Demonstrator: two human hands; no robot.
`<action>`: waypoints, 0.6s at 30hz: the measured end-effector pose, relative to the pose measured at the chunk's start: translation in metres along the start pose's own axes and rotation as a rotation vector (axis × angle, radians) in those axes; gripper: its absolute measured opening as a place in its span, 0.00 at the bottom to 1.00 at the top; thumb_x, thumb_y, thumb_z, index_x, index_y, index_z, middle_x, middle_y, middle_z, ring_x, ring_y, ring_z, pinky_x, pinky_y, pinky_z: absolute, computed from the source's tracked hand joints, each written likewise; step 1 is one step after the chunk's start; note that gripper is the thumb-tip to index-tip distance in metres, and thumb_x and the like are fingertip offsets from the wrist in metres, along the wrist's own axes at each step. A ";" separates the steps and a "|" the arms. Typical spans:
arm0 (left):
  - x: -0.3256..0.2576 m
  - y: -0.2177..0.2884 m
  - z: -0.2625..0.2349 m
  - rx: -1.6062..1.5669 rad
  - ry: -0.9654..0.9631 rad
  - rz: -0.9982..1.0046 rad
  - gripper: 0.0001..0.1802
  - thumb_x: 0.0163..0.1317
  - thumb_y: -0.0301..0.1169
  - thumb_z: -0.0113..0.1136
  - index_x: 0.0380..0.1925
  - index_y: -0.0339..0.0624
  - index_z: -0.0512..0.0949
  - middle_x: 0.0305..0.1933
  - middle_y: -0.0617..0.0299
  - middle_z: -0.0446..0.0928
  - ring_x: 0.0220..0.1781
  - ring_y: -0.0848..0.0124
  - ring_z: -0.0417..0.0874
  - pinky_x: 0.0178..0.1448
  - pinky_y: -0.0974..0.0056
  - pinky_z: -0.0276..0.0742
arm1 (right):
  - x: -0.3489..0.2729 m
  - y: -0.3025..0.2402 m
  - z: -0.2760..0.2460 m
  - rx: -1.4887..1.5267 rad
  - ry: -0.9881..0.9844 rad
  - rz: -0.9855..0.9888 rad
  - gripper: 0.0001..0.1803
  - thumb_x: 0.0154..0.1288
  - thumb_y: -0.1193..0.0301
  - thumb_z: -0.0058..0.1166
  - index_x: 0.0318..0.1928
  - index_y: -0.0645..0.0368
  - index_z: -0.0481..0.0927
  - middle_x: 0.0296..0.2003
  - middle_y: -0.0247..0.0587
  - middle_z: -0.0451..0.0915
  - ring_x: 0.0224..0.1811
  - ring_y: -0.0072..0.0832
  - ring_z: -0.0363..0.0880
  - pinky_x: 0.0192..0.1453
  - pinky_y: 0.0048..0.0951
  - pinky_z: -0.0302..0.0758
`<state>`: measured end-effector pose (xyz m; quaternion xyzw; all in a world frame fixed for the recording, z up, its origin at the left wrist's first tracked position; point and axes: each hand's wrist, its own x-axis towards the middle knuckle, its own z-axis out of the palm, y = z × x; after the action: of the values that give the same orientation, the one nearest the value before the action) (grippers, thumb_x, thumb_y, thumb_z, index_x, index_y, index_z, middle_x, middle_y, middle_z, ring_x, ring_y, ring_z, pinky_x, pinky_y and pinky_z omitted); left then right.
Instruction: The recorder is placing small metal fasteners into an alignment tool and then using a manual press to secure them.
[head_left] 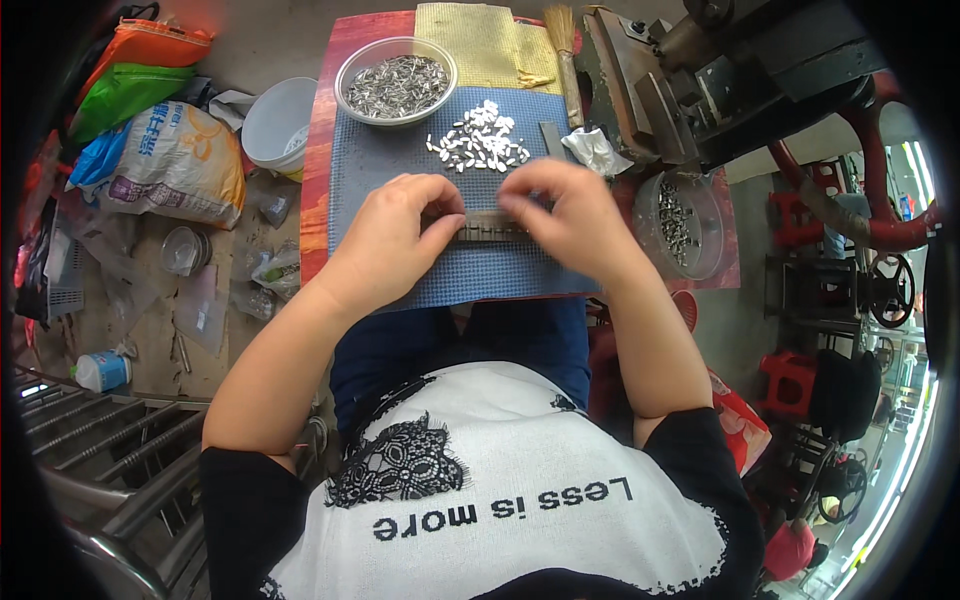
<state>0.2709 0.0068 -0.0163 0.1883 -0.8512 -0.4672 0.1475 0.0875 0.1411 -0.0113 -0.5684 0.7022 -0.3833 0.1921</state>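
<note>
A narrow, dark metal strip with notches along it [488,228] lies across the blue ribbed mat [350,170]. My left hand [395,235] is closed, thumb and forefinger pinching the strip's left end. Over its right part, my right hand [572,218] has its fingertips drawn together, slightly blurred; whatever they pinch is too small to make out. Just beyond both hands is a loose heap of small white oval pieces [480,140]. A clear round tub [345,88] full of small silvery metal pieces [400,85] stands at the far left of the mat.
To the right, a clear bowl [715,235] holds more small metal parts, near a crumpled white tissue [597,152]. A heavy dark machine [690,90] with a red wheel [890,235] borders the table's right side. A white bucket [275,125] and stuffed sacks [180,165] sit left.
</note>
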 end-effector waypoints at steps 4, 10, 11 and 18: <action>0.000 -0.001 0.002 0.130 0.000 0.119 0.05 0.59 0.26 0.64 0.33 0.35 0.81 0.38 0.52 0.81 0.48 0.55 0.79 0.56 0.56 0.76 | 0.022 0.019 0.002 -0.256 0.161 -0.094 0.06 0.60 0.76 0.65 0.39 0.61 0.86 0.35 0.40 0.83 0.39 0.36 0.82 0.44 0.32 0.78; 0.004 0.002 -0.002 0.221 -0.085 0.116 0.06 0.57 0.24 0.64 0.34 0.35 0.81 0.40 0.54 0.80 0.50 0.57 0.78 0.56 0.58 0.74 | 0.026 0.024 0.004 -0.342 0.114 -0.206 0.04 0.57 0.74 0.65 0.34 0.57 0.86 0.35 0.39 0.81 0.45 0.40 0.77 0.51 0.39 0.76; 0.005 0.004 -0.003 0.246 -0.100 0.119 0.06 0.57 0.24 0.64 0.34 0.35 0.81 0.39 0.54 0.80 0.50 0.57 0.78 0.56 0.57 0.74 | 0.025 0.023 0.003 -0.348 0.117 -0.209 0.04 0.57 0.74 0.65 0.34 0.58 0.85 0.36 0.40 0.80 0.46 0.41 0.77 0.52 0.39 0.75; 0.022 0.005 -0.004 0.201 -0.028 0.082 0.04 0.58 0.24 0.65 0.34 0.36 0.84 0.36 0.53 0.79 0.38 0.58 0.80 0.48 0.57 0.77 | 0.016 0.032 0.003 -0.344 0.153 -0.220 0.05 0.60 0.75 0.62 0.36 0.61 0.81 0.39 0.44 0.77 0.46 0.43 0.75 0.54 0.40 0.73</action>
<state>0.2520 -0.0039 -0.0079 0.1608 -0.9027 -0.3755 0.1350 0.0644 0.1268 -0.0343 -0.6352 0.7035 -0.3187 -0.0045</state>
